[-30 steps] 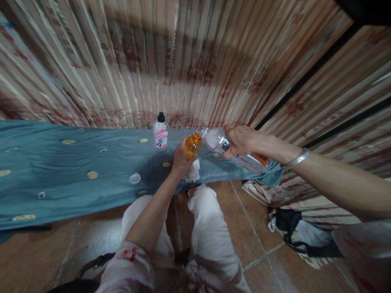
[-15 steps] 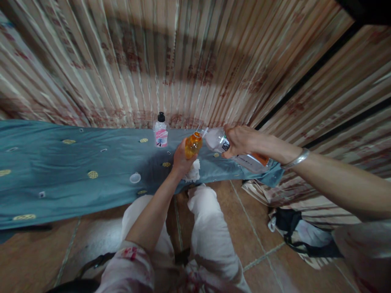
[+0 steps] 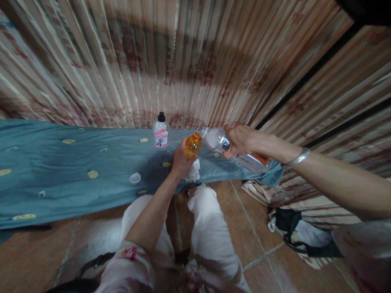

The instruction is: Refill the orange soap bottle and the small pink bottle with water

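My left hand (image 3: 181, 158) is wrapped round a small amber bottle (image 3: 193, 145), its mouth tilted up to the right. My right hand (image 3: 240, 140) grips a larger clear plastic bottle (image 3: 215, 139) with a label, tipped so its neck lies at the amber bottle's mouth. Whether liquid runs between the two is hard to make out. Just below the left hand, a folded white tissue or cloth (image 3: 193, 171) lies on the teal cloth (image 3: 113, 156). Beyond the left hand stands an upright clear bottle (image 3: 161, 132) with a black cap and pink label.
A small round whitish lid or disc (image 3: 135, 178) lies on the teal cloth, left of my forearm. Behind the covered surface hangs a striped, patterned curtain (image 3: 183, 61). On the tiled floor (image 3: 238, 211) at the right is a black and white bag or cloth item (image 3: 302, 234).
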Available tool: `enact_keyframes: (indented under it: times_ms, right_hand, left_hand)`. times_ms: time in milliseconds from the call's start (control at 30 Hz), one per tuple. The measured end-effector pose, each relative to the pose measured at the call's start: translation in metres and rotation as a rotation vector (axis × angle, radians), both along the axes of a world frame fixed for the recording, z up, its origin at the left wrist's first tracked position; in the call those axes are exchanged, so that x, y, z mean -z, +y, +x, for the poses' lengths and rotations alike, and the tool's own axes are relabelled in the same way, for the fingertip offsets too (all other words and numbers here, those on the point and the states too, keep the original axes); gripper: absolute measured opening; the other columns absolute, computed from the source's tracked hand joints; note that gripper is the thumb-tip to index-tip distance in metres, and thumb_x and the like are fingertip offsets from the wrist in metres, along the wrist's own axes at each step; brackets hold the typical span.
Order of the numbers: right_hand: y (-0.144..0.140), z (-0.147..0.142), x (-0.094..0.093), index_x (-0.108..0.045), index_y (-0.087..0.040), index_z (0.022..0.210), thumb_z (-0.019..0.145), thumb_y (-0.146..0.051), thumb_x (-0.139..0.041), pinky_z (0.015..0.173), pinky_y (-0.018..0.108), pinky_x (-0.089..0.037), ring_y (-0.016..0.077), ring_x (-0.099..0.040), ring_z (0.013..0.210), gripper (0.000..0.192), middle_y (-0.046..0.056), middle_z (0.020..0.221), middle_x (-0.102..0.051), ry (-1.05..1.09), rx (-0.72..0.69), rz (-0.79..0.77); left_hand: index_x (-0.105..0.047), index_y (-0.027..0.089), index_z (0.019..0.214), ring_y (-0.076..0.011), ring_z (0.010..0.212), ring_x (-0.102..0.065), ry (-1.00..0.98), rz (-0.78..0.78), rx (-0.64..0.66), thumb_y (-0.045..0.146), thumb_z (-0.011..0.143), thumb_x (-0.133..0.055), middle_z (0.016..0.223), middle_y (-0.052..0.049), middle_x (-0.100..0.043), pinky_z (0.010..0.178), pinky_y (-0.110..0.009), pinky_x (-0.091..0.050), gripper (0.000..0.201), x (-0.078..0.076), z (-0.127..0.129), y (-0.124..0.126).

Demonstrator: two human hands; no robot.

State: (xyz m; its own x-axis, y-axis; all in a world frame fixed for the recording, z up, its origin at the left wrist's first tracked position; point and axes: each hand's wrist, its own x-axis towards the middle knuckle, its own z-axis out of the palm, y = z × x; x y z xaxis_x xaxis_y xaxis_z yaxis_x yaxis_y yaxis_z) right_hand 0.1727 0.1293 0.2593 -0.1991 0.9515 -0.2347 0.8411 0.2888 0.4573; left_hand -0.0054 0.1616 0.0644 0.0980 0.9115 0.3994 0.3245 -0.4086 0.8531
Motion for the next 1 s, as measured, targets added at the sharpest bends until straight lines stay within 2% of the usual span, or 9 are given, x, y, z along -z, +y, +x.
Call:
enact_keyframes:
  times_ms: [300,567,667,833,1000]
  right_hand:
    - [0.0,-0.002,-0.002,-0.052,0.001,0.132,0.076,-0.059,-0.075,0.065,0.032,-0.047,0.0359,-0.074,0.091,0.084,0.023,0.099,-0.075,-0.019,0.009,-0.02]
    - [-0.001,-0.003,-0.002,-0.053,-0.001,0.13,0.076,-0.058,-0.075,0.066,0.032,-0.048,0.035,-0.074,0.093,0.08,0.023,0.103,-0.075,-0.019,-0.001,-0.007]
    - [-0.001,-0.003,-0.002,-0.053,0.0,0.13,0.076,-0.056,-0.076,0.067,0.033,-0.048,0.0364,-0.074,0.092,0.081,0.024,0.101,-0.075,-0.006,0.004,-0.004]
    - [0.0,-0.001,-0.001,-0.053,0.0,0.13,0.075,-0.057,-0.077,0.068,0.034,-0.049,0.037,-0.074,0.091,0.082,0.024,0.099,-0.075,0.01,0.0,-0.003]
    - [0.001,0.001,0.0,-0.054,-0.003,0.129,0.074,-0.058,-0.076,0.065,0.032,-0.047,0.0342,-0.074,0.089,0.08,0.02,0.096,-0.076,0.007,-0.019,0.01]
  left_hand:
    - [-0.055,0.022,0.117,-0.0242,0.109,-0.07,-0.002,0.026,-0.014,0.016,0.068,-0.07,0.117,-0.008,-0.072,0.094,-0.034,-0.055,0.052,-0.01,0.001,-0.005]
    - [-0.054,0.02,0.118,-0.0243,0.11,-0.069,-0.012,0.018,-0.002,0.014,0.066,-0.069,0.118,-0.008,-0.071,0.096,-0.034,-0.054,0.054,-0.011,0.001,-0.006]
    - [-0.053,0.02,0.12,-0.0244,0.11,-0.069,-0.001,0.015,0.004,0.017,0.068,-0.07,0.118,-0.008,-0.071,0.097,-0.035,-0.054,0.055,-0.01,0.0,-0.005]
    - [-0.047,0.017,0.136,-0.0286,0.122,-0.065,0.001,0.024,0.012,0.029,0.076,-0.07,0.13,-0.014,-0.067,0.104,-0.041,-0.052,0.065,-0.003,-0.002,-0.004]
    - [-0.053,0.021,0.136,-0.0282,0.118,-0.066,-0.088,0.025,0.046,0.04,0.087,-0.063,0.126,-0.011,-0.07,0.104,-0.044,-0.052,0.054,0.001,-0.002,-0.004]
